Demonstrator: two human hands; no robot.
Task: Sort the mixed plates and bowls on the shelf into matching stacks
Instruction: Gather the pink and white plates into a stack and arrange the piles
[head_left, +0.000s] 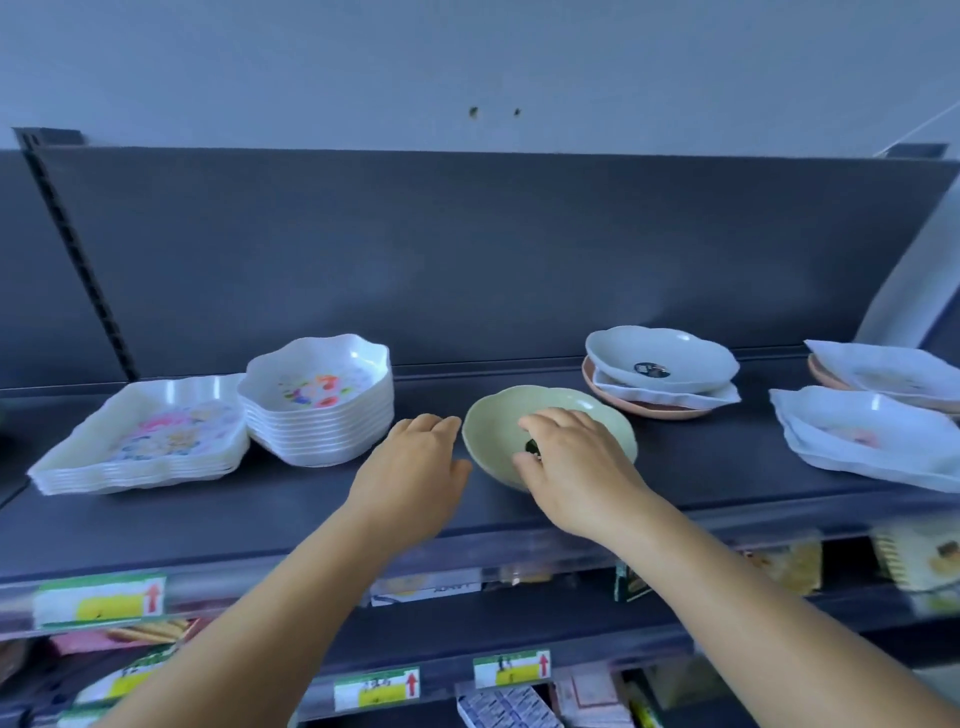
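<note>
A pale green scalloped bowl sits mid-shelf. My right hand grips its near rim, fingers curled inside over a dark sticker and thumb under the edge. My left hand lies open just left of the bowl, fingertips near its rim. At the left stand a stack of square floral plates and a stack of white floral bowls. Right of the green bowl is a mixed pile: a grey-white bowl on a white plate, on a pink plate.
White wavy plates lie at the far right, with another white plate on a pink one behind. The dark shelf has a back panel close behind. Price tags and packaged goods fill the lower shelves.
</note>
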